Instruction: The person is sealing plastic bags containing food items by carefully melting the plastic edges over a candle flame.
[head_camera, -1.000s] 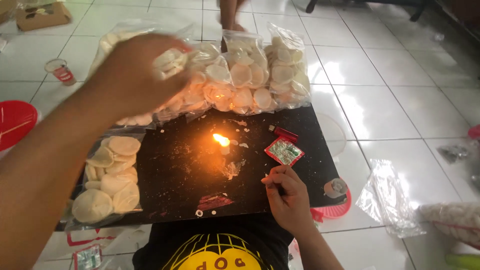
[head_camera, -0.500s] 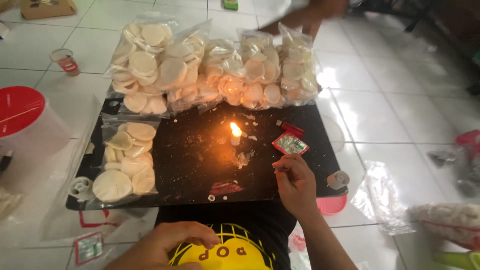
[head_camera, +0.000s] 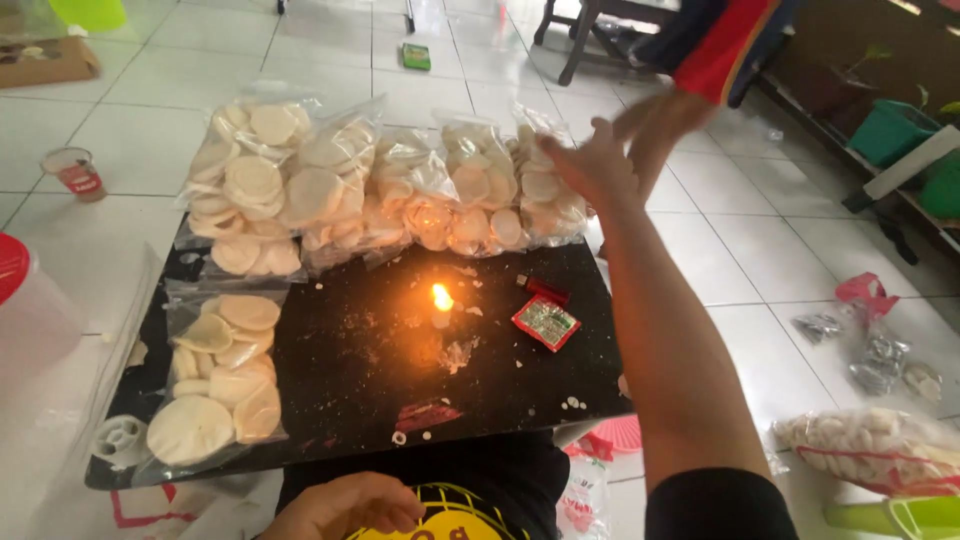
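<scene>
Cracker bags (head_camera: 400, 185), clear plastic packed with pale round crackers, stand in a row along the far edge of the black board (head_camera: 330, 400). The right hand (head_camera: 590, 165) is raised over the right end of that row, its fingers (head_camera: 625, 120) spread wide and holding nothing; the nearest bag sits just below and left of the fingertips. The left hand (head_camera: 345, 505) rests low against the lap, near the board's close edge, fingers curled loosely, with nothing visible in them.

As a judgement, most of the packing looks done: about five filled bags are lined up at the back, and another bag of crackers (head_camera: 215, 375) lies flat on the board's left side, well away from both hands. A lit candle (head_camera: 440, 305) burns mid-board, beside a small red packet (head_camera: 546, 322). Whether the flat bag is sealed cannot be told. More crackers in a bag (head_camera: 870, 450) lie on the tiled floor to the right.
</scene>
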